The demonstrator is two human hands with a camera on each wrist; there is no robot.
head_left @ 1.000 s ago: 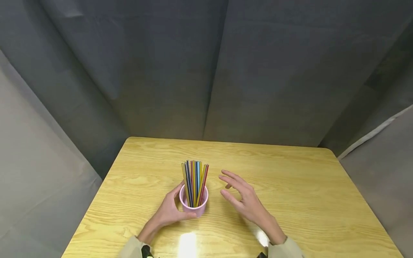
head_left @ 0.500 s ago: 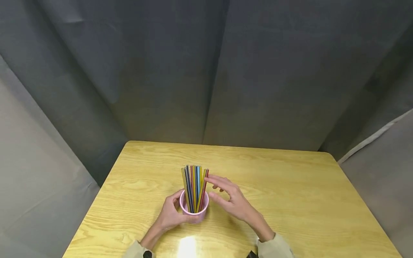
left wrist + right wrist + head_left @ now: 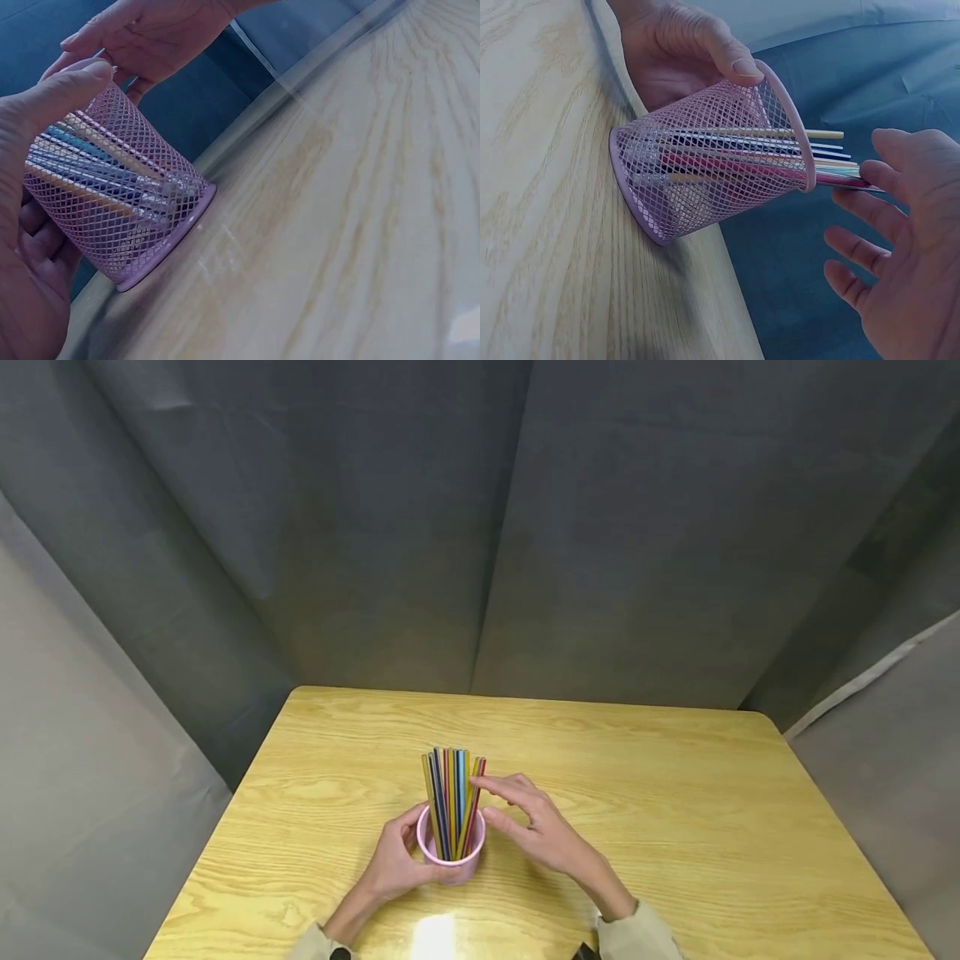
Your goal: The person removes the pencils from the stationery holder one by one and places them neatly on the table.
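Note:
A pink wire-mesh pen cup (image 3: 471, 867) stands upright on the table, holding several thin, straight coloured sticks (image 3: 448, 797) in yellow, dark blue, light blue and red. My left hand (image 3: 393, 862) grips the cup from its left side, thumb round the near side just below the rim. My right hand (image 3: 551, 837) is at the cup's right, fingers spread and loosely bent, the index fingertip right at the upper part of the sticks. In the right wrist view, the right fingertips (image 3: 875, 174) meet the stick ends that stick out past the cup's rim (image 3: 804, 142).
The wooden table (image 3: 675, 793) has a light grain, with a bright reflection near its front edge. Dark grey cloth (image 3: 375, 527) hangs behind it, and lighter cloth panels (image 3: 75, 735) stand at both sides.
My right hand has moved left, from apart beside the cup to the sticks' upper ends. My left hand keeps hold of the cup; the view has tilted slightly.

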